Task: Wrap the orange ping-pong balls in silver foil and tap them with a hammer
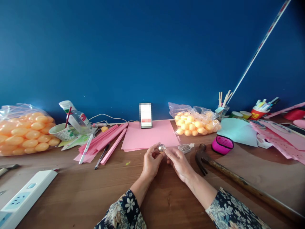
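Note:
My left hand (152, 161) pinches a small ball (161, 148) between thumb and fingers, above the table's middle. Shiny silvery dots cover the ball's visible side, and a hint of orange shows below. Close against its right side is my right hand (179, 160), thumb and fingertips pressed together. Whatever those fingertips hold, if anything, is too small to make out. Just beyond the right hand lies a small clear plastic container (185, 148) with silvery bits in it. Pink paper sheets (147, 136) lie flat behind both hands.
A claw hammer (224, 167) lies at right beside a magenta pouch (222, 144). Clear bags of orange balls stand at left (28, 133) and back right (195, 122). Pink strips (105, 140), a pen (102, 156) and a white power strip (28, 194) are on the left. A phone (145, 115) stands upright behind.

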Tool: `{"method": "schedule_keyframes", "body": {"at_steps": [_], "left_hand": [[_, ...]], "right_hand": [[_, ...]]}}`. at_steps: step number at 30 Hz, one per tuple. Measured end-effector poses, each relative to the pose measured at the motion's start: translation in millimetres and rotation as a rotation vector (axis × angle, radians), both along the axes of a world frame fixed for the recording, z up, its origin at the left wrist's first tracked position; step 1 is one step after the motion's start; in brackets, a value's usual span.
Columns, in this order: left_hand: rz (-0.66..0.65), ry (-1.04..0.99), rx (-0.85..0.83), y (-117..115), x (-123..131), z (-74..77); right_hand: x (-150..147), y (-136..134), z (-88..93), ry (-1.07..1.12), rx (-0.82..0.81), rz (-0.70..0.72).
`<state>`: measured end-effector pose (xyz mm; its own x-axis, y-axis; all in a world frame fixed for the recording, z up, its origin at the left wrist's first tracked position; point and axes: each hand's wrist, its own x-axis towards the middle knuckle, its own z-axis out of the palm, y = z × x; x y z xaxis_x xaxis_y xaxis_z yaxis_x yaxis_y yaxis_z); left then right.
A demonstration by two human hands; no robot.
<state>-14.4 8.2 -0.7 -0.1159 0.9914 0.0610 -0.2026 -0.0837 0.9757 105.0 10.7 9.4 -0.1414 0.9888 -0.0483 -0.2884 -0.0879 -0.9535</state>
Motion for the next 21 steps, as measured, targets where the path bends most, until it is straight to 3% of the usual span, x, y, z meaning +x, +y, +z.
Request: {"method": "schedule_keyframes", "body": {"at_steps": [21], "left_hand": [[0.005, -0.038, -0.017, 2.4, -0.2, -2.6]], "right_hand": [[0.2, -1.5, -1.4, 0.014, 0.022, 0.021]]}}
